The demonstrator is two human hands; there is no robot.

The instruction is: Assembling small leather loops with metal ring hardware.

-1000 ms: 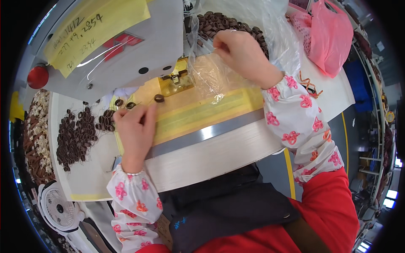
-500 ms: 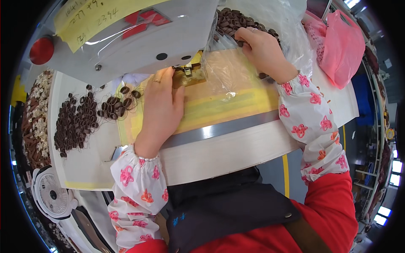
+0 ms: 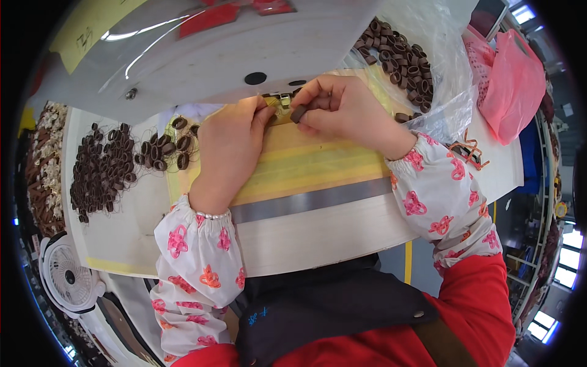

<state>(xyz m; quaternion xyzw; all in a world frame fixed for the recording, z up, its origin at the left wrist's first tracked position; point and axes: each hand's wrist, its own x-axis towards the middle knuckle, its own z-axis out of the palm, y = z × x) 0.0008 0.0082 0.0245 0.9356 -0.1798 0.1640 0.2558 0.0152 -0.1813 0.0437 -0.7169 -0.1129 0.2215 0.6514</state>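
Note:
My right hand (image 3: 345, 110) pinches a small brown loop (image 3: 298, 114) between thumb and fingertips, just right of the metal presser foot (image 3: 285, 100) of a sewing machine (image 3: 202, 67). On the other side of the foot, my left hand (image 3: 232, 140) has thumb and index finger pressed together. Whatever lies between those fingertips is too small to make out. A pile of brown loops (image 3: 400, 61) fills a clear plastic bag (image 3: 449, 67) at the far right. Left of my left hand, many more loops (image 3: 104, 168) lie heaped with loose threads around them.
Yellow tape (image 3: 306, 168) and a metal strip (image 3: 318, 194) run along the table in front of the machine. A pink bag (image 3: 510, 85) lies at the far right, near orange-brown strips (image 3: 469, 151). A white fan (image 3: 68, 275) stands off the left edge.
My right hand has come leftward from the bagged pile to the presser foot, with a brown loop in its fingers. My left hand stays beside the foot. The view has shifted slightly.

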